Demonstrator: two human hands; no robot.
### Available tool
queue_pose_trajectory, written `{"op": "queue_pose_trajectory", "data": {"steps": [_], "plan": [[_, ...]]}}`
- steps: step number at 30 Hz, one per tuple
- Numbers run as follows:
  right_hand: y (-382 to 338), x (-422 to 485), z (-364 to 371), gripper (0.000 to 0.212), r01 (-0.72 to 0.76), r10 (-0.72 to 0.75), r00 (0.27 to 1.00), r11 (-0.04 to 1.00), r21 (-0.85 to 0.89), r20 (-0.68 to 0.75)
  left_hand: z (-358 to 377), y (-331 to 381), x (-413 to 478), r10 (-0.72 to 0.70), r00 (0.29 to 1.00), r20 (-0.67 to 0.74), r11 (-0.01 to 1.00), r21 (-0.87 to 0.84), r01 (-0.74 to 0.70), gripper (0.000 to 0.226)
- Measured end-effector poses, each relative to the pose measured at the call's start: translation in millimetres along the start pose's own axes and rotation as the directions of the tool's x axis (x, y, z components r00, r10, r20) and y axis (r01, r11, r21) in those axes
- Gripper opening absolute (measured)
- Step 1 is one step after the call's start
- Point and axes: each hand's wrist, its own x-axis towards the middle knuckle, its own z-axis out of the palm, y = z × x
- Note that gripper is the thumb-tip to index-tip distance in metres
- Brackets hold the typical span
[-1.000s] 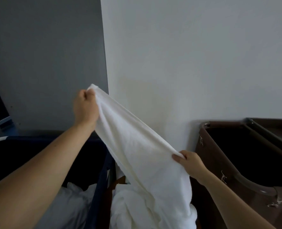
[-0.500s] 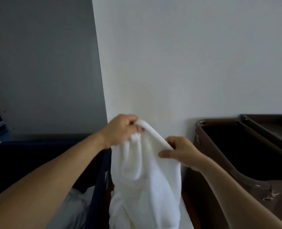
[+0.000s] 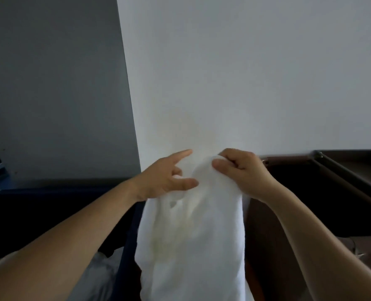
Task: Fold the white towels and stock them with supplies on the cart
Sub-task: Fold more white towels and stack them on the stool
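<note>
White towel (image 3: 193, 235) — hangs between dark blue bin (image 3: 123, 257) and brown cart (image 3: 310, 192). Right hand (image 3: 243, 172) — fingers curled, pinching its top fold. Left hand (image 3: 167, 177) — fingers spread, touching the cloth.

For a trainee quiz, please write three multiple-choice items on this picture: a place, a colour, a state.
1. Where is the dark brown bin from the hanging white terry towel? A. right B. left C. under it
2. What colour is the fabric hamper wall left of the towel? A. red B. dark blue C. yellow
3. How is the left hand? A. gripping the towel B. fingers spread, gripping nothing C. out of view
Answers: A, it stands beyond the right hand; B, its edge is navy; B, only the right hand grips.
</note>
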Motion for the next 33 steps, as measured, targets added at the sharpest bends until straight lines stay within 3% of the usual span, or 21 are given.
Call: {"op": "queue_pose_trajectory", "data": {"steps": [2, 4, 7, 9, 10, 14, 17, 20, 22, 24, 26, 27, 28, 30, 31, 33], "plan": [[-17.7, 4.2, 2.9, 0.032, 0.055, -0.052, 0.993, 0.998, -0.021, 0.108, 9.5, 15.4, 3.7, 0.103, 0.991, 0.09, 0.993, -0.066, -0.097, 0.051], [-29.4, 7.4, -0.3, 0.031, 0.081, -0.077, 0.99, 0.996, -0.026, 0.121, 9.7, 27.8, 6.0, 0.146, 0.987, 0.066, 0.988, -0.06, -0.142, 0.018], [-33.7, 14.4, -17.3, 0.008, 0.056, -0.064, 0.997, 0.982, 0.182, 0.038, -5.6, 45.6, 10.4, 0.253, 0.948, -0.192, 0.96, -0.073, -0.271, 0.015], [-26.8, 17.1, -20.1, 0.012, -0.033, 0.009, 0.998, 0.908, 0.418, 0.058, -19.4, 60.6, 14.7, 0.281, 0.866, -0.413, 0.925, -0.125, -0.36, 0.013], [-19.1, 15.5, -14.9, 0.015, -0.106, 0.065, 0.992, 0.891, 0.442, 0.106, -25.6, 66.3, 18.0, 0.253, 0.832, -0.494, 0.914, -0.16, -0.373, 0.015], [34.0, -6.9, 27.7, 0.025, -0.344, 0.278, 0.913, 0.918, 0.196, 0.299, -38.7, 63.3, 26.9, 0.14, 0.821, -0.554, 0.91, -0.255, -0.328, 0.024], [63.5, -28.2, 38.8, 0.018, -0.452, 0.42, 0.892, 0.837, 0.308, 0.169, -37.3, 42.5, 25.7, 0.034, 0.802, -0.596, 0.929, -0.277, -0.245, 0.015], [56.3, -17.2, 13.5, 0.032, -0.379, 0.443, 0.889, 0.854, 0.356, -0.116, -42.2, 12.3, 26.8, -0.06, 0.762, -0.645, 0.962, -0.241, -0.129, 0.014], [27.3, 6.2, -21.3, 0.028, -0.18, 0.291, 0.899, 0.926, 0.332, -0.327, -45.1, -4.5, 29.0, -0.124, 0.764, -0.633, 0.969, -0.244, -0.045, 0.031], [-8.3, 25.3, -52.3, 0.02, 0.035, 0.029, 0.896, 0.99, 0.134, -0.444, -44.9, -13.7, 30.7, -0.15, 0.765, -0.627, 0.963, -0.269, -0.031, 0.042], [-20.6, 29.4, -60.7, 0.02, 0.105, -0.107, 0.935, 0.994, -0.027, -0.337, -49.2, -15.2, 31.7, -0.192, 0.725, -0.662, 0.942, -0.331, -0.053, 0.037], [-12.7, 24.1, -56.0, 0.025, 0.04, -0.052, 0.978, 0.997, -0.064, -0.202, -52.3, -17.6, 30.6, -0.211, 0.69, -0.692, 0.945, -0.325, -0.036, 0.029], [0.7, 14.6, -47.9, 0.03, -0.089, 0.087, 0.996, 0.989, -0.12, -0.025, -54.9, -22.2, 28.2, -0.228, 0.657, -0.719, 0.959, -0.283, 0.023, 0.023], [40.2, -11.0, -28.0, 0.028, -0.32, 0.399, 0.888, 0.893, -0.316, 0.227, -55.5, -41.7, 20.5, -0.269, 0.624, -0.733, 0.962, -0.172, 0.213, 0.021], [58.0, -22.5, -19.0, 0.027, -0.374, 0.468, 0.855, 0.855, -0.358, 0.224, -49.7, -53.4, 15.8, -0.293, 0.65, -0.701, 0.943, -0.101, 0.317, 0.022], [76.5, -34.1, -5.0, 0.041, -0.413, 0.461, 0.879, 0.864, -0.288, 0.12, -24.9, -71.7, 9.8, -0.331, 0.781, -0.53, 0.914, 0.028, 0.406, 0.028]]}}
